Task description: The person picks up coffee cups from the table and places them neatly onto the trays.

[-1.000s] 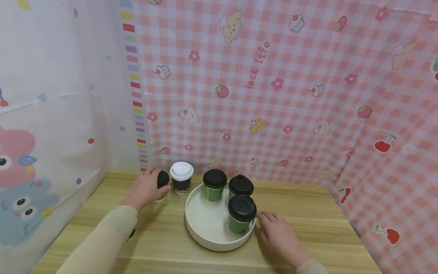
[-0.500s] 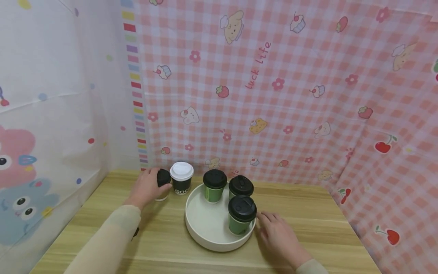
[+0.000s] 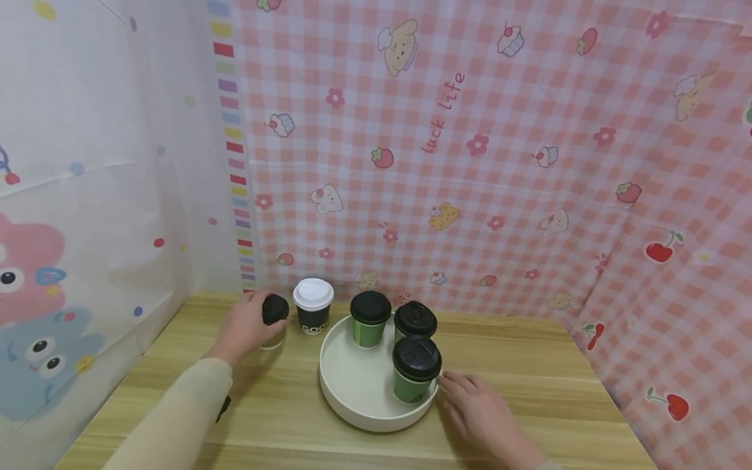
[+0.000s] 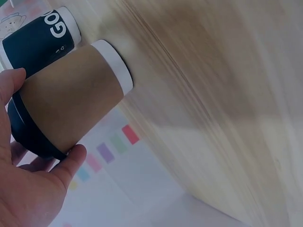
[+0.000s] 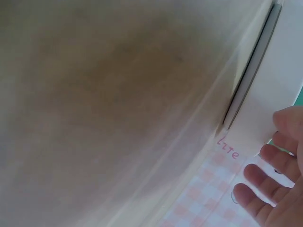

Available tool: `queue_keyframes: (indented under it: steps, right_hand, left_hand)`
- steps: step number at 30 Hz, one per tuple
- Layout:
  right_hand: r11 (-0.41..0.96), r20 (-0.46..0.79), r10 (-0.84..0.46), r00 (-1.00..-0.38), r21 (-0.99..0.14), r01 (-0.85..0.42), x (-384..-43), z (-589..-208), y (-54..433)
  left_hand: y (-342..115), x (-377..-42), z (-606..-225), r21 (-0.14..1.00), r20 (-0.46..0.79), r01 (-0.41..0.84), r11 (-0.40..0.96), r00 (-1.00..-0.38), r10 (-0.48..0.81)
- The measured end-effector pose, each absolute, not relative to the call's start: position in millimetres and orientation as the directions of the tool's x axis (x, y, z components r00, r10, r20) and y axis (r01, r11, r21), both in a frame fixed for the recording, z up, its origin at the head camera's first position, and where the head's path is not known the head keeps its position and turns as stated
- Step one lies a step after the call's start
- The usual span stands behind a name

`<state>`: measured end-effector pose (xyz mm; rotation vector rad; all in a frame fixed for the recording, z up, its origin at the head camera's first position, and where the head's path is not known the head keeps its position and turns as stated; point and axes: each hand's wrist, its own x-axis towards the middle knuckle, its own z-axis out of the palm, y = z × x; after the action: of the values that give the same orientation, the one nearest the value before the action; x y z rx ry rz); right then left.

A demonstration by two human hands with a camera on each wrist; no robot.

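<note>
My left hand [image 3: 242,328] grips a brown paper coffee cup [image 4: 73,94] by its black lid, thumb on one side and fingers on the other. The cup is upright, left of a black paper cup [image 3: 313,318] with a white lid. My right hand [image 3: 478,408] is at the right rim of a round white tray [image 3: 346,385], its fingers loosely extended and holding nothing. On the tray stand three lidded paper cups: a green cup [image 3: 368,333] at the back, a green cup [image 3: 411,386] at the front right, and a black-lidded cup [image 3: 414,320] partly hidden behind it.
A wooden table [image 3: 529,365] bears everything. Behind it hangs a pink checked cloth [image 3: 446,176], close to the back cups. A white patterned cloth [image 3: 117,215] closes off the left side.
My left hand first edged right, then shifted back left with the brown cup, widening the gap to the white-lidded cup. My right hand slid slightly nearer along the tray's rim.
</note>
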<state>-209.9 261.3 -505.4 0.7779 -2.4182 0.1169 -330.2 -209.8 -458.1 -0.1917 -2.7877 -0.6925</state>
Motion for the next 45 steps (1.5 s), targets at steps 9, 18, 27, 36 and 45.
queue_keyframes:
  steps: [9, 18, 27, 36, 45]
  right_hand:
    - [0.779, 0.563, -0.571, -0.597, 0.141, -0.611, -205, -509, 263]
    - [0.785, 0.564, -0.565, -0.602, 0.143, -0.602, -203, -509, 260]
    - [0.792, 0.56, -0.557, -0.613, 0.138, -0.594, -201, -508, 259]
    - [0.792, 0.55, -0.559, -0.62, 0.131, -0.597, -201, -508, 260]
    - [0.791, 0.556, -0.555, -0.619, 0.124, -0.599, -200, -507, 261]
  left_hand:
    - [-223, -314, -458, 0.432, 0.327, 0.24, 0.869, -0.94, 0.097]
    - [-235, -283, -439, 0.411, 0.419, 0.305, 0.859, -0.9, 0.119]
    - [-241, -257, -417, 0.362, 0.456, 0.332, 0.871, -0.878, 0.145]
    - [-226, -241, -398, 0.35, 0.464, 0.371, 0.86, -0.866, 0.185]
    - [-200, -231, -379, 0.359, 0.508, 0.457, 0.814, -0.827, 0.24]
